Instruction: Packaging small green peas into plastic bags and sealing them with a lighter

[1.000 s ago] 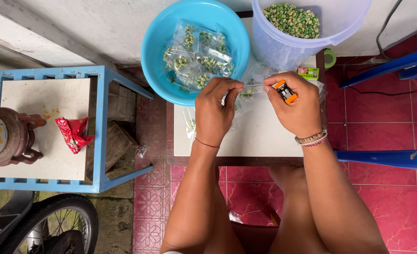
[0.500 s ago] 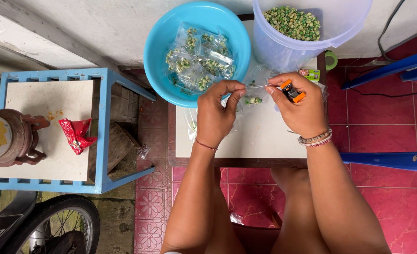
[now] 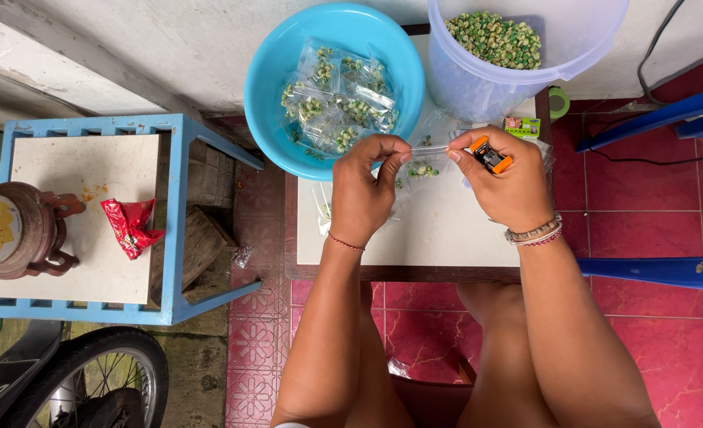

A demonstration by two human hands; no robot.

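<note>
So both hands are up over the white table (image 3: 446, 230), working one little clear plastic bag (image 3: 424, 162) with a few green peas in it. The left hand (image 3: 365, 194) has its fingers pinched tight on the bag's top edge, and the right hand (image 3: 510, 186) pinches the other end of that edge while also gripping an orange lighter (image 3: 491, 154). The bag hangs between the two hands, just in front of the blue basin (image 3: 331, 87).

What could go wrong, in my view: the lighter sits right against thin plastic and very close to the fingertips, so if a flame is used on that edge, too much heat could melt a hole instead of a seal, or singe a finger. The bag is held only by its top strip, so a slipped pinch would drop it and scatter peas over the table. I can't tell if the lighter is lit.

Containers: the blue basin holds a heap of the same small clear bags, each with green peas inside. Beside it the big translucent tub (image 3: 518, 55) is loaded with loose green peas. Off to the left a blue stand (image 3: 173, 206) carries a brown jar (image 3: 15, 230) and a crumpled red wrapper (image 3: 132, 227); I can't make out what's in the jar
</note>
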